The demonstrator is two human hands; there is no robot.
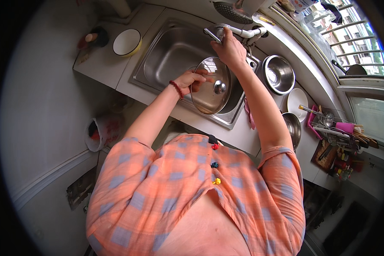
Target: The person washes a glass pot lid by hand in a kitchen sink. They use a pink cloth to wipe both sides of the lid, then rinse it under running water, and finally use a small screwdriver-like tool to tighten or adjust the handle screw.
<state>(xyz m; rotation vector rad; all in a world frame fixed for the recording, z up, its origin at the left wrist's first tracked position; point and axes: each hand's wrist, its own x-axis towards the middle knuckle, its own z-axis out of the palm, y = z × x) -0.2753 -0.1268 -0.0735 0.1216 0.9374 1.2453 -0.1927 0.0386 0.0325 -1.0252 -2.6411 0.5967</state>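
Note:
Over the stainless steel sink [169, 52], my left hand [195, 81] grips the edge of a glass pot lid [208, 99] with a round metal knob. The lid is tilted, and some of my fingers show through the glass. My right hand [230, 48] is at the tap [222, 28], its fingers around the tap near the metal lever [212, 36]; the palm side is hidden. No running water can be made out. A pink cloth [249, 113] lies at the sink's right edge.
A yellow enamel bowl [127, 42] stands left of the sink. Stacked metal bowls [279, 74], a white plate [297, 104] and a dish rack [331, 126] with utensils are on the right. A perforated metal skimmer [232, 12] hangs behind the tap.

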